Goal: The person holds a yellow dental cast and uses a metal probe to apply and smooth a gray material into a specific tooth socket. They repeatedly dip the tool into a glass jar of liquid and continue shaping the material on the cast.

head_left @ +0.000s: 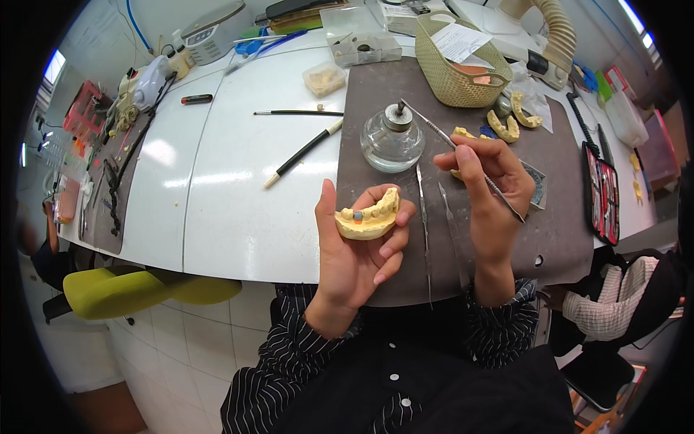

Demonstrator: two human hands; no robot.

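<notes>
My left hand (354,264) holds a yellow plaster dental model (367,220), its teeth facing up. One tooth on it carries a grey-blue piece (358,215) with a bit of orange below. Between the fingers of my right hand (499,192) is a slim metal dental carving tool (437,132), slanting up to the left. Its tip is at the wick top of a glass spirit burner (392,141) holding clear liquid; I cannot make out a flame. Two more metal instruments lie on the brown mat between my hands, one of them a thin carver (424,231).
Several yellow dental casts (504,127) lie beyond my right hand, below a woven basket (434,65) with papers. A red-lined instrument case (602,195) sits at the right. Two brushes, one thick and black-handled (303,153), lie left of the brown mat (571,246). A clear box (324,78) stands farther back.
</notes>
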